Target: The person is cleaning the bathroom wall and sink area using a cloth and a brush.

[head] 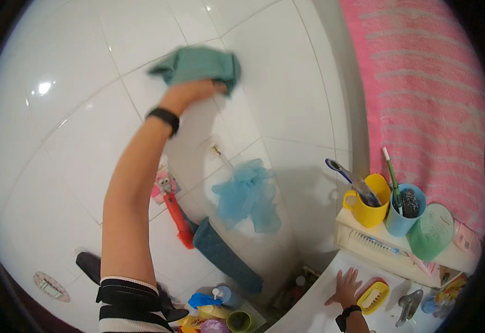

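Observation:
My left hand [192, 93], with a black band at the wrist, holds a green cloth [203, 66] against the white wall tiles [150, 83] near the corner. Cloth and fingers are slightly blurred, and part of the hand is hidden by the cloth. Low on the right, my right hand [344, 287] rests with fingers spread on the white washbasin [321, 316]. Just beside it is a yellow soap dish [373, 297] with a soap bar. A metal tap [409, 307] stands farther right.
A blue mesh bath puff [248, 193], a red brush [178, 220] and a dark teal cloth [225, 254] hang on the wall. Several bottles crowd a corner shelf [259, 316]. A yellow mug [369, 208] and blue cup [402, 224] stand on a cream shelf [346, 222], near a pink towel [425, 104].

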Available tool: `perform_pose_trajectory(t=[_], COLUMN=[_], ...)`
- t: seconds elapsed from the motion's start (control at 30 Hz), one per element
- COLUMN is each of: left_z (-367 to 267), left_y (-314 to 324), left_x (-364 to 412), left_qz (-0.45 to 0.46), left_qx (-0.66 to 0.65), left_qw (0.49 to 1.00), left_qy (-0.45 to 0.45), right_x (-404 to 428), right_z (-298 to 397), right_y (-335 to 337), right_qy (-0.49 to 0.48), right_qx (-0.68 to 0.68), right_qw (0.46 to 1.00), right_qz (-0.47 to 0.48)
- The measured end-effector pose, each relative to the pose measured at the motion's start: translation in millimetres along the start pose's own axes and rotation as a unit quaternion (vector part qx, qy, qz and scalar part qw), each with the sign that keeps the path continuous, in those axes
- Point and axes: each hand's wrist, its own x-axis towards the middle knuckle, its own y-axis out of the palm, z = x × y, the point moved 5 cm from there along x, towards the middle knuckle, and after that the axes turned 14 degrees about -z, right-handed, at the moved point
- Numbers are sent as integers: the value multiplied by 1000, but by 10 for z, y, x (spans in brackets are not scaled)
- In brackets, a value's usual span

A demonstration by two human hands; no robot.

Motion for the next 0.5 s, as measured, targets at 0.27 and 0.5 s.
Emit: perform_pose_trajectory(t=[0.27, 0.5], left_z=[87, 841], left_y=[-636, -1249], left_x=[-993, -34], left_qz=[-63, -74], left_qx=[123, 111], left_qw=[980, 982], left_qy=[143, -136], right_x=[-35, -26], right_z=[-21, 49], right_y=[-100, -25], right_qy=[14, 9], right_qx=[24, 29], right_qw=[1000, 999], right_qz=[1, 12])
